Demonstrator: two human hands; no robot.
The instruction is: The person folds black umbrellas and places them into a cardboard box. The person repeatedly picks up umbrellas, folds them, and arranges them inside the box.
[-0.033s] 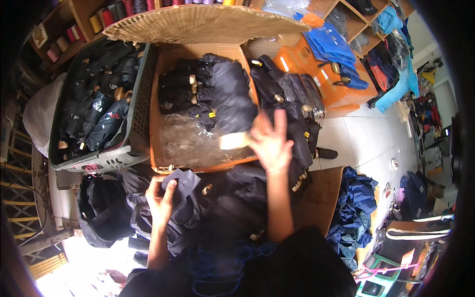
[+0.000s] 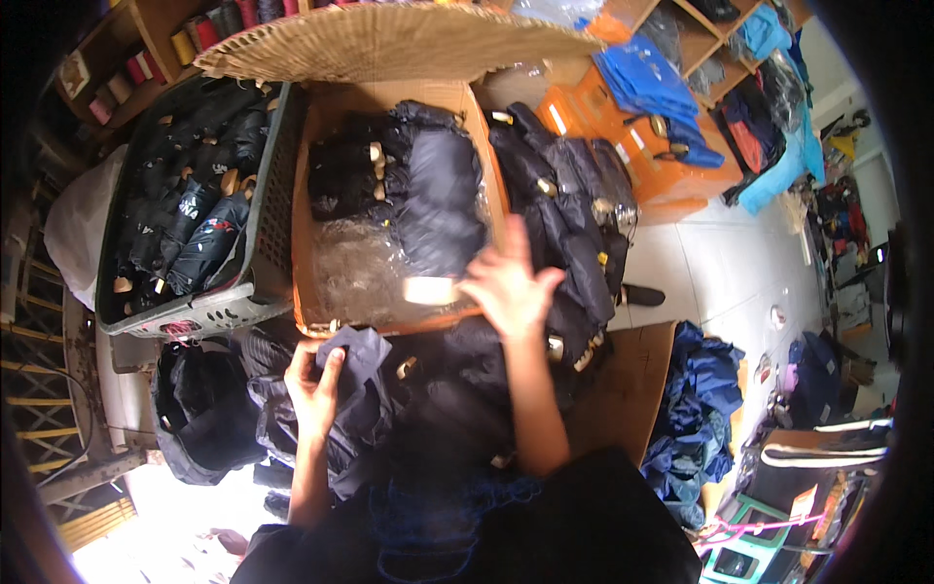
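Note:
My left hand (image 2: pixel 313 382) is closed, its thumb and fingers pinching a small dark cloth piece (image 2: pixel 357 352), perhaps a sleeve, in front of the box. My right hand (image 2: pixel 511 292) is spread open and slightly blurred over the right front of the cardboard box (image 2: pixel 304 263). Beside its fingertips is the pale handle (image 2: pixel 431 290) of a thick black folded umbrella (image 2: pixel 443 195); I cannot tell whether they touch. That umbrella lies lengthwise along the box's right side. Several more black folded umbrellas (image 2: pixel 345 180) lie to its left, above crumpled clear plastic (image 2: pixel 355 273).
A dark crate (image 2: pixel 209 316) of folded umbrellas stands left of the box. More umbrellas (image 2: pixel 574 243) are piled right of it. Black cloth bundles (image 2: pixel 209 409) lie in front, and navy fabric (image 2: pixel 691 428) at right. A raised cardboard flap (image 2: pixel 409 44) spans the back.
My right hand has moved a little left, its fingers still spread. The thick umbrella and its pale handle have shifted left in the box. My left hand keeps its cloth piece in place.

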